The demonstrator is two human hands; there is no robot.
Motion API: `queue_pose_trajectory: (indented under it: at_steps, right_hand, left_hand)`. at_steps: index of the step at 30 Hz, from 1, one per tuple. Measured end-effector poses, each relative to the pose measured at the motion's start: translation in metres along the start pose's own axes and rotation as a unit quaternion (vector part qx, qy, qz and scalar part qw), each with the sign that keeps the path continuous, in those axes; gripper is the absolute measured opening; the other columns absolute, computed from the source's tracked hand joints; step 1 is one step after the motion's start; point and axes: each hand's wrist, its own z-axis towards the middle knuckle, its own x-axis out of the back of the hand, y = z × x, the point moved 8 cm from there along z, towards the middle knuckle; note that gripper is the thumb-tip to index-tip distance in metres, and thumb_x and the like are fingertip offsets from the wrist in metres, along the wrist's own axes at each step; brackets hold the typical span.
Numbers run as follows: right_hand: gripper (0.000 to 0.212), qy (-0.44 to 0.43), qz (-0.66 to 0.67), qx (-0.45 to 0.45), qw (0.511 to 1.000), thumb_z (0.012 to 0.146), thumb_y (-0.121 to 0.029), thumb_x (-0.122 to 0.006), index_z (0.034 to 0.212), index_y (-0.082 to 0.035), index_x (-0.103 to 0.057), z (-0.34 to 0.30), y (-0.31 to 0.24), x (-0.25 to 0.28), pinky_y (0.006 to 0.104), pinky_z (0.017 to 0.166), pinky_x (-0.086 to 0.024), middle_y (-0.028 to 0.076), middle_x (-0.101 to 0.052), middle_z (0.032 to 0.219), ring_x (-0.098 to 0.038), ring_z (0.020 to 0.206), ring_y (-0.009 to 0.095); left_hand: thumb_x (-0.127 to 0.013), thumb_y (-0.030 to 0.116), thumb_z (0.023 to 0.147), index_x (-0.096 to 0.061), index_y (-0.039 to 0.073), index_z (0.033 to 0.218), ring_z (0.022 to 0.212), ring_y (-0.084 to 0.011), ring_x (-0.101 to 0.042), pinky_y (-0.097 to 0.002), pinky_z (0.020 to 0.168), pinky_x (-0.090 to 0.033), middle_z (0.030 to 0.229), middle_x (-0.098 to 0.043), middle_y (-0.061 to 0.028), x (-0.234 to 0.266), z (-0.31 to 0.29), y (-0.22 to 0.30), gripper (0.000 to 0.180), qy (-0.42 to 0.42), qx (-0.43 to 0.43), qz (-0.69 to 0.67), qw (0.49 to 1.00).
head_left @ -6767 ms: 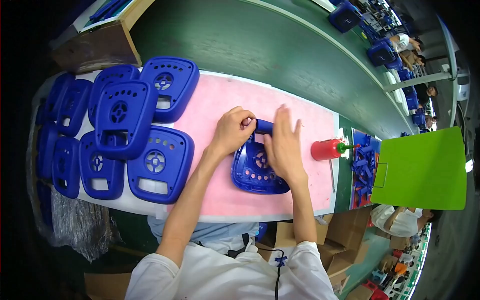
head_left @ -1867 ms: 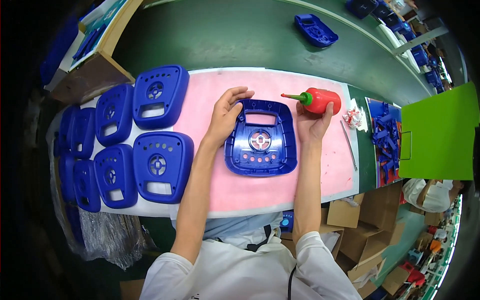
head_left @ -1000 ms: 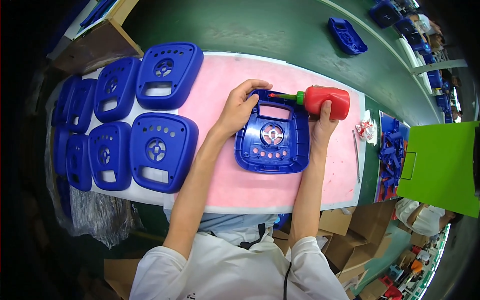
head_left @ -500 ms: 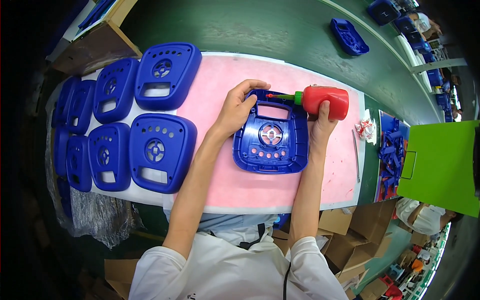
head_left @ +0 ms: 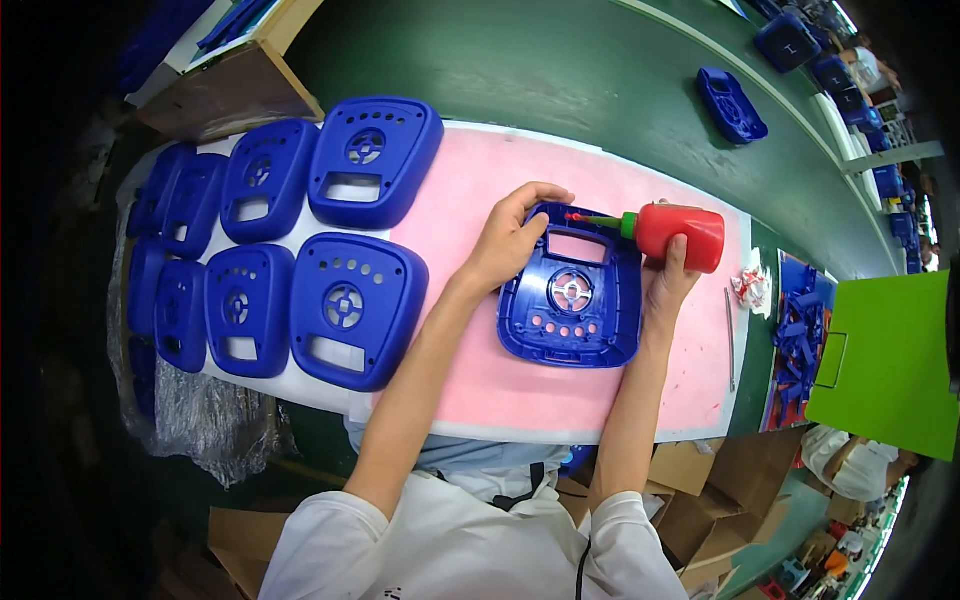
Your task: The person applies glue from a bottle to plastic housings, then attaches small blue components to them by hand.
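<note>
A blue plastic housing (head_left: pixel 530 305) lies with its ribbed inner side up on the pink sheet in front of me. It has a rectangular window, a round grille and a row of small holes. My left hand (head_left: pixel 508 242) is closed on its far left corner, with the thumb over the edge. In my right hand (head_left: pixel 670 285) is a red squeeze bottle (head_left: pixel 692 238), tipped on its side. Its green nozzle (head_left: pixel 603 221) points left, and the red tip is at the housing's far edge, near my left thumb. Whether it touches the plastic I cannot tell.
Several blue housings (head_left: pixel 372 205) stand face up in rows at the left. A thin metal rod (head_left: pixel 730 340), a red-stained crumpled tissue (head_left: pixel 752 290) and a tray of blue pieces (head_left: pixel 797 340) are at right, beside a green panel (head_left: pixel 885 355). Another blue part (head_left: pixel 732 105) lies farther back.
The whole view has shifted, so everything appears farther right and slightly lower. Both hands, the bottle and the housing keep nearly the same places relative to one another.
</note>
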Motion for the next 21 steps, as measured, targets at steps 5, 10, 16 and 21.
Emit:
queue_pose_trajectory:
  at_steps: [5,10,16,21]
  right_hand:
    - [0.053,-0.016,-0.003,0.002,1.0,0.081,-0.011,-0.073,0.124,-0.001,-0.046,-0.002,-0.001,-0.006,0.0404,0.091,-0.051,0.021,-0.058,0.118,-0.059,0.107,0.03]
    - [0.056,-0.021,-0.021,-0.011,0.999,0.079,-0.009,-0.074,0.126,-0.001,-0.045,-0.002,-0.002,-0.008,0.0414,0.093,-0.05,0.022,-0.058,0.119,-0.058,0.109,0.031]
    - [0.057,-0.059,-0.034,-0.022,0.997,0.076,-0.005,-0.075,0.125,-0.001,-0.046,-0.003,-0.001,-0.015,0.0427,0.095,-0.049,0.023,-0.057,0.12,-0.058,0.11,0.031]
    - [0.059,-0.088,-0.092,-0.037,0.991,0.08,-0.015,-0.073,0.129,-0.002,-0.042,-0.004,0.002,-0.014,0.0414,0.097,-0.048,0.022,-0.053,0.126,-0.056,0.114,0.031]
  left_hand:
    - [-0.041,-0.009,0.085,-0.053,-0.004,0.116,0.113,-0.0196,-0.054,-0.0314,0.101,-0.041,0.116,-0.059,-0.0132,0.004,0.0,-0.002,0.034,-0.003,0.002,0.01,1.0]
    - [-0.042,-0.009,0.085,-0.053,-0.004,0.116,0.113,-0.0187,-0.054,-0.0312,0.101,-0.041,0.116,-0.059,-0.0127,0.003,0.001,-0.001,0.033,-0.01,0.01,0.015,1.0]
    - [-0.042,-0.009,0.085,-0.053,-0.004,0.115,0.113,-0.0187,-0.055,-0.0308,0.101,-0.041,0.117,-0.059,-0.0125,0.002,0.001,0.0,0.033,-0.012,0.005,0.015,1.0]
    - [-0.041,-0.009,0.085,-0.053,-0.004,0.115,0.113,-0.0188,-0.055,-0.0309,0.101,-0.041,0.117,-0.059,-0.0128,0.0,0.0,0.002,0.033,-0.012,0.004,0.02,1.0]
